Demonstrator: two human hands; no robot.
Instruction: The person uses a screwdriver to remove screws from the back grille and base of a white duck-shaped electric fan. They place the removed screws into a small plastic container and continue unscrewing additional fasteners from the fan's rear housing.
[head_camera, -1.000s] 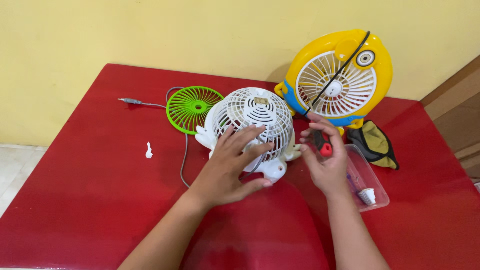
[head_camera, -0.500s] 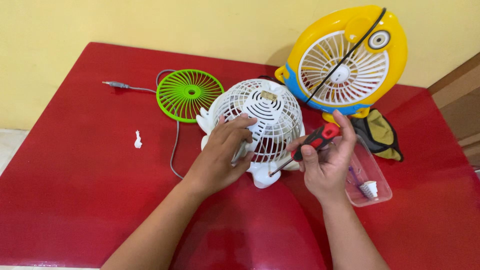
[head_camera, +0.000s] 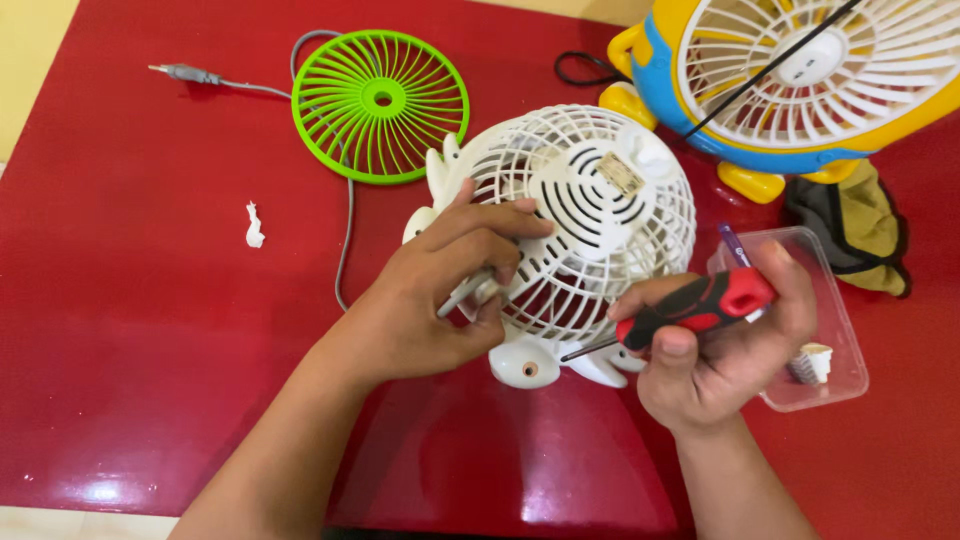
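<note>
**White fan held, screwdriver at its base**

All items rest on a red counter (head_camera: 130, 380).

Far left: a small white scrap (head_camera: 254, 225) lies alone on the counter. Behind it, a grey cable (head_camera: 345, 240) ends in a plug (head_camera: 183, 73) near the counter's back edge. The cable passes under a green grille (head_camera: 380, 105), which lies flat and detached, just beside the white fan.

Centre left: the left hand (head_camera: 425, 300) rests against the white fan (head_camera: 585, 215). Its fingers (head_camera: 490, 222) spread over the cage, and the grip closes on a pale part at the fan's left side; what that part is cannot be told. The fan lies at the middle of the counter, its vented rear face up, its feet pointing toward the person.

Centre right: the right hand (head_camera: 720, 355) has its grip clenched around the red-and-black handle of a screwdriver (head_camera: 680, 312). The shaft points left and slightly down, and its tip sits at the fan's lower edge, just beside a white foot (head_camera: 525, 365).

Right: a clear tray (head_camera: 835, 320) lies partly under the right hand and holds a small white ribbed piece (head_camera: 810, 362). Behind it stands a yellow fan (head_camera: 800, 90) with a blue rim, and a black cord crosses its grille. A dark pouch (head_camera: 860, 225) lies beside that fan's foot.
</note>
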